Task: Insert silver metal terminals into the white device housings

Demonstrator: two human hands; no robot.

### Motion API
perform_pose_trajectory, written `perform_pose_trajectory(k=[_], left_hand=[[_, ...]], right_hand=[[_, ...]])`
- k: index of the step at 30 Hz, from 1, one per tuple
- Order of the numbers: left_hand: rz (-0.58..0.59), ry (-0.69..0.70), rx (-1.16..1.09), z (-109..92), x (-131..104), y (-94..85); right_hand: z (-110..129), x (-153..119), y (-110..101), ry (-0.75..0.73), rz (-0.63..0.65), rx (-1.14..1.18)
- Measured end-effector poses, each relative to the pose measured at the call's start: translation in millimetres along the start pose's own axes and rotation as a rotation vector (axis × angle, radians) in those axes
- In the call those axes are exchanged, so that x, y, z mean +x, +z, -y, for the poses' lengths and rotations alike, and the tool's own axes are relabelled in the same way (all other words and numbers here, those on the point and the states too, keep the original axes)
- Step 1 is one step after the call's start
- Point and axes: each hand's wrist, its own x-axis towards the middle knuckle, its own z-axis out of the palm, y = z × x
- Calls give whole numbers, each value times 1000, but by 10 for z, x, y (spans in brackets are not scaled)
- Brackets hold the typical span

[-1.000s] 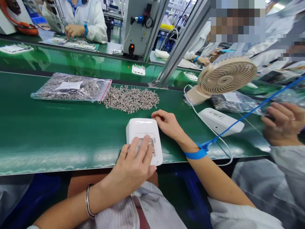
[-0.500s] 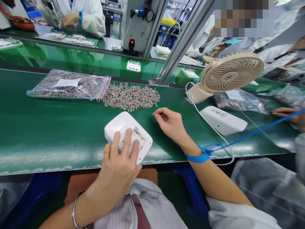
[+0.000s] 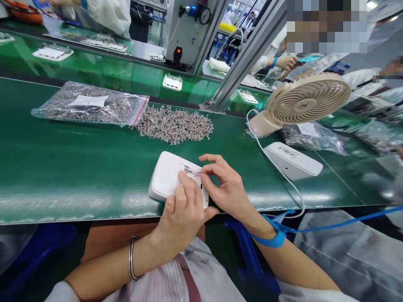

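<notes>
A white plastic housing (image 3: 165, 178) lies on the green work surface near its front edge, turned so that a recessed compartment (image 3: 192, 171) faces up. My left hand (image 3: 185, 201) grips the housing from the near side, its fingers bent over the face and the index fingertip at the compartment. From the right, my right hand (image 3: 225, 184) pinches thumb and index finger at the compartment's edge, on a small metal piece mostly hidden by the fingertips. Beyond the housing spreads a heap of small metal pieces (image 3: 174, 125).
A clear zip bag (image 3: 91, 105) of metal pieces lies left of the heap. To the right are a beige fan (image 3: 305, 102), its white cable (image 3: 291, 180) and another white housing (image 3: 294, 159). A blue wrist cord (image 3: 346, 222) runs rightward. A metal post (image 3: 242, 54) rises behind.
My right hand has moved down from beside the heap to the housing's compartment. The housing has shifted slightly right and turned, and my left hand has moved right with its fingers more bent.
</notes>
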Motion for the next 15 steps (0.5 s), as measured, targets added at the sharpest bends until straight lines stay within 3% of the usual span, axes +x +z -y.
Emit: perform_pose_trajectory(k=[11,15], left_hand=[[5,-5,30,-19,-29,27],[27,3,36,-19,-29,20]], right_hand=[[31,30,-54,-50,98,-42],[21,16,-4,-68,59,-107]])
